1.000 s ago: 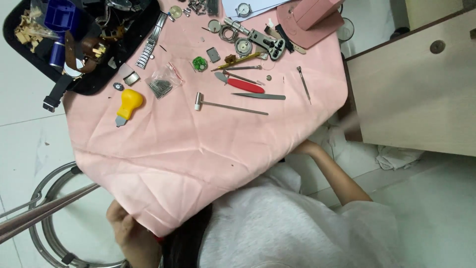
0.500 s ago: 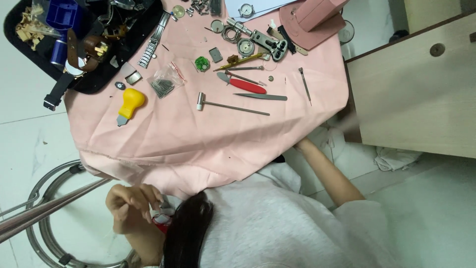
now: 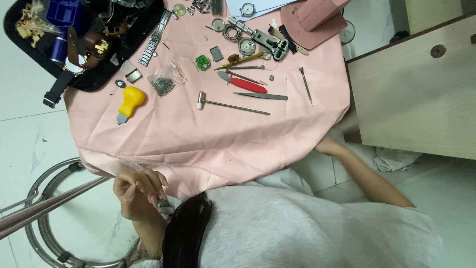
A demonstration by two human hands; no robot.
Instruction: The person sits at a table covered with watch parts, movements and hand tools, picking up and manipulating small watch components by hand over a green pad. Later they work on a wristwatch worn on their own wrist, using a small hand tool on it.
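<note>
The left hand [image 3: 139, 193] has come up from the low edge of the pink cloth [image 3: 208, 144]. It is now next to the dark hair [image 3: 186, 228], just under the cloth's edge. The right hand [image 3: 329, 146] has slid out to the side, to the cloth's edge by the wooden cabinet [image 3: 411, 99]. So both hands are off the tools for now.

The left grip is curled, with the fingers close together. A small pale thing shows by the fingertips, but I cannot tell what it is or whether the hand holds it. The right grip is blurry, so I cannot tell how it is set. It looks like it touches the cloth's edge.

The cloth lies spread over the worktop. The little hammer [image 3: 233, 105] and the yellow tool [image 3: 130, 101] rest on it, well apart from both hands.
</note>
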